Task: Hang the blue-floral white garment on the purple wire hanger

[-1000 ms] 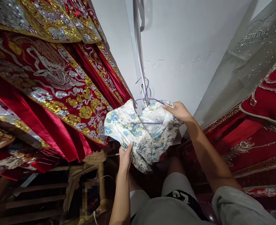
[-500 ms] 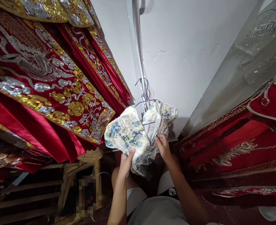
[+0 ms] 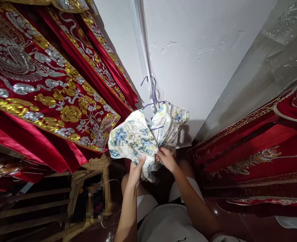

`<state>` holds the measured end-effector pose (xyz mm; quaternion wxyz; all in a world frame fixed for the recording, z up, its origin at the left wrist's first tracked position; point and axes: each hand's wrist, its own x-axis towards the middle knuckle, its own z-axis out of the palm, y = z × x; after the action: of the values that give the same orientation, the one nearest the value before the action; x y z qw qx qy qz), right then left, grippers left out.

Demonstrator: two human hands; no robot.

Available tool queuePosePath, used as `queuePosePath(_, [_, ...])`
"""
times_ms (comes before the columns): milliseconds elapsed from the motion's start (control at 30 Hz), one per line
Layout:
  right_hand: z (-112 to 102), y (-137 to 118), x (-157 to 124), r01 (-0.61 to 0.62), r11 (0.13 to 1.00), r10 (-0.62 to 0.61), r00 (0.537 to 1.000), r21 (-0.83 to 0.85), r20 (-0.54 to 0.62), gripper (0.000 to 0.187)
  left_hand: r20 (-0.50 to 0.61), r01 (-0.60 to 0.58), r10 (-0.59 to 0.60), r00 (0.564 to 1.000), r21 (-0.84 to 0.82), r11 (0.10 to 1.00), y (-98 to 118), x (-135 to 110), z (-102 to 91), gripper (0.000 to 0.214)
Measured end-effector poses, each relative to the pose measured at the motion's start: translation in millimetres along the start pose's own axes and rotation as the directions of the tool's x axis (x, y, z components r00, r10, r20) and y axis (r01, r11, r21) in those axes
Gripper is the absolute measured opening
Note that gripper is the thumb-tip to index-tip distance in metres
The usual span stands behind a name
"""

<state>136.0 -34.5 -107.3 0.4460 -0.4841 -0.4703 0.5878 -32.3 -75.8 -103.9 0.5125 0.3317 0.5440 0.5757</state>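
Your left hand (image 3: 135,171) grips the lower edge of the floral garment (image 3: 138,139), thumb over the cloth, fingers curled behind. Your right hand (image 3: 166,158) pinches a gathered fold of the same garment just beside the left, fingers pressed together on the fabric. The garment hangs bunched on a purple wire hanger (image 3: 152,97), hooked against the white wall (image 3: 193,50) at the corner. Red embroidered robes (image 3: 49,101) hang to the left; more red fabric (image 3: 259,151) lies right. A woven chair (image 3: 93,181) sits below.
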Motion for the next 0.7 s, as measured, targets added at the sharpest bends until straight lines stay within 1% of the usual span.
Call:
queuePosePath(33, [1,-1,0,-0.002,1.0,0.002,1.0,0.014,0.001,0.044,-0.101,-0.071,0.075,0.992,0.041,0.997,-2,-1,1.3,0.062])
queuePosePath(67, [2,-2,-1,0.001,1.0,-0.001,1.0,0.024,0.003,0.045,-0.225,-0.166,0.189,0.956,0.117,0.979,-6,-3,3.7,0.06])
queuePosePath(100, [2,-2,-2,0.004,1.0,-0.004,1.0,0.03,0.01,0.046,-0.337,-0.266,0.331,0.881,0.225,0.937,-12,-6,7.4,0.059])
queuePosePath(133, [2,-2,-4,0.002,0.999,-0.003,1.0,0.032,0.021,0.049,-0.398,-0.348,0.471,0.787,0.345,0.872,-19,-9,12.2,0.058])
queuePosePath(167, [1,-2,-5,-0.003,1.0,0.002,0.999,0.027,0.032,0.051,-0.388,-0.406,0.584,0.713,0.451,0.795,-27,-11,18.0,0.055])
queuePosePath(200, [1,-2,-7,-0.006,1.0,0.005,0.999,0.014,0.044,0.052,-0.32,-0.442,0.649,0.691,0.524,0.728,-35,-13,24.4,0.052])
queuePosePath(233, [1,-3,-10,-0.004,1.0,0.005,0.998,-0.006,0.057,0.052,-0.22,-0.463,0.663,0.716,0.561,0.686,-42,-13,31.0,0.046])
queuePosePath(300, [0,-4,-15,0.012,0.999,-0.007,0.997,-0.051,0.082,0.049,-0.018,-0.472,0.588,0.809,0.577,0.666,-53,-10,43.4,0.026])
queuePosePath(333, [-1,-6,-17,0.025,0.997,-0.019,0.996,-0.066,0.09,0.045,0.053,-0.467,0.541,0.84,0.579,0.668,-55,-7,48.5,0.02])
queuePosePath(367, [-2,-9,-19,0.035,0.997,-0.028,0.995,-0.073,0.1,0.041,0.101,-0.466,0.508,0.855,0.58,0.668,-55,-3,52.7,0.018])
queuePosePath(400, [-4,-13,-20,0.039,0.997,-0.031,0.994,-0.073,0.108,0.037,0.136,-0.474,0.495,0.858,0.58,0.662,-53,1,56.1,0.019])
queuePosePath(433, [-6,-20,-20,0.038,0.997,-0.031,0.994,-0.067,0.109,0.034,0.168,-0.493,0.496,0.852,0.58,0.649,-51,4,58.8,0.019])
queuePosePath(500, [-13,-41,-16,0.039,0.999,-0.036,0.996,-0.036,0.084,0.028,0.235,-0.538,0.508,0.829,0.583,0.609,-46,8,63.0,0.019])
queuePosePath(567, [-20,-72,-5,0.078,0.997,-0.078,0.997,0.002,0.02,0.027,0.309,-0.578,0.504,0.807,0.591,0.563,-46,7,66.8,0.019])
queuePosePath(600, [-24,-91,3,0.123,0.992,-0.123,0.992,0.02,-0.03,0.027,0.338,-0.589,0.495,0.801,0.597,0.545,-49,6,68.6,0.019])
queuePosePath(633, [-26,-111,10,0.184,0.983,-0.183,0.982,0.005,-0.054,0.027,0.358,-0.593,0.483,0.799,0.604,0.533,-53,4,70.2,0.019])
queuePosePath(700, [-28,-150,24,0.26,0.966,-0.26,0.962,-0.007,-0.089,0.026,0.383,-0.588,0.453,0.805,0.615,0.525,-65,1,71.9,0.018])
